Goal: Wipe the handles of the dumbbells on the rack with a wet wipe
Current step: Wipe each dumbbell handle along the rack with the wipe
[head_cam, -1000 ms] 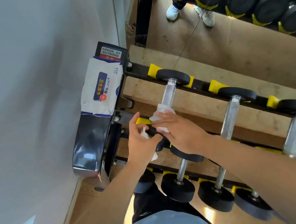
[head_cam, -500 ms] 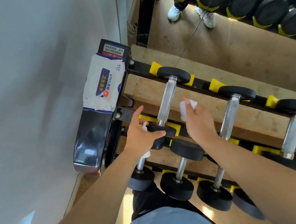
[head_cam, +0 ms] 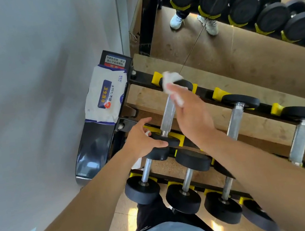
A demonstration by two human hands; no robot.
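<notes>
A pack of wipes [head_cam: 105, 99] is sitting on the rack's end, at the left. The left hand [head_cam: 141, 139] is resting on the near black end of the first dumbbell [head_cam: 167, 113], fingers out nearly straight. The right hand [head_cam: 192, 117] is pinching the wet wipe [head_cam: 171, 81] in its fingertips, up by the far end of the silver handle. Many more handles to the right are probably waiting to be wiped.

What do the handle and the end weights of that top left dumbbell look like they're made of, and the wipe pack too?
The handle looks like bright chromed metal: silvery, with reflective streaks. The end weights look like matte black rubber or a similar coating; dull, no glare. The wipe pack seems to be soft plastic film: glossy, wrinkled, printed label.
</notes>
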